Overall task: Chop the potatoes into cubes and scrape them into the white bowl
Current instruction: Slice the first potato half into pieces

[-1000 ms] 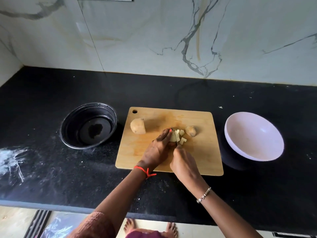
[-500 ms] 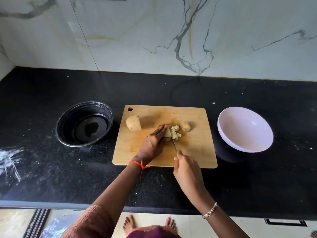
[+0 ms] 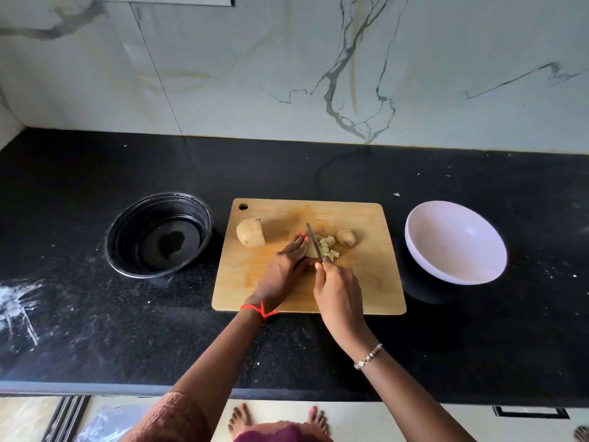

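A wooden cutting board (image 3: 366, 282) lies on the black counter. On it my left hand (image 3: 283, 269) holds down a pale potato piece (image 3: 310, 250) with straight fingers laid on top. My right hand (image 3: 338, 291) grips the handle of a knife (image 3: 314, 242), whose blade stands across that piece. Several cut cubes (image 3: 328, 247) lie just right of the blade. A half potato (image 3: 251, 232) sits at the board's left, and a small potato end (image 3: 346, 238) at its right. The white bowl (image 3: 455, 242) stands right of the board.
A dark glass bowl (image 3: 159, 234) stands on the counter left of the board. White powder smears (image 3: 19, 307) mark the counter's far left. The marble wall rises behind the counter, and the counter's front edge runs below my arms.
The knife blade has come forward over the potato piece, its tip now pointing away from me. My right hand moved up toward the piece. The left hand stays on the potato.
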